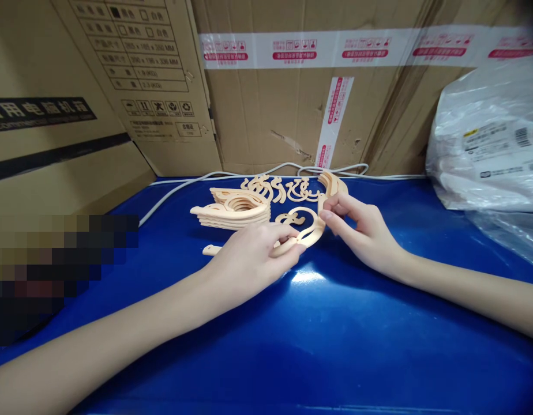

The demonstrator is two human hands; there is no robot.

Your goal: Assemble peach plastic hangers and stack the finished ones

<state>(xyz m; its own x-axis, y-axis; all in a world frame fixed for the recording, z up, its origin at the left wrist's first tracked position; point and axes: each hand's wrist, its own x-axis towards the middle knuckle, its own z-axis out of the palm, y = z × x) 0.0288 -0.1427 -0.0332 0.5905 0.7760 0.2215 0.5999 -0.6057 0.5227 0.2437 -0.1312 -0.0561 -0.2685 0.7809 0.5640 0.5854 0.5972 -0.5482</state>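
Note:
Between both hands is a pale, curved wooden piece (312, 235) with an open loop in its outline. My left hand (260, 253) grips its lower end between thumb and fingers. At the upper right end, my right hand (357, 227) has thumb and fingertips pinched together on the wood; whether that is a separate part I cannot tell. Beside my left hand lies a layered stack of flat wooden pieces (232, 216) with rounded cutouts. One flat wooden end (211, 250) sticks out from behind my left wrist. A small curly wooden piece (288, 218) rests just beyond the held one.
Several small curved wooden pieces (277, 190) lie at the back, beside a stack of curved strips (333, 183). Cardboard boxes (266, 115) wall the blue table (318, 346). A white cable (175, 193) runs along the rear. Plastic-wrapped packaging (487, 138) sits right.

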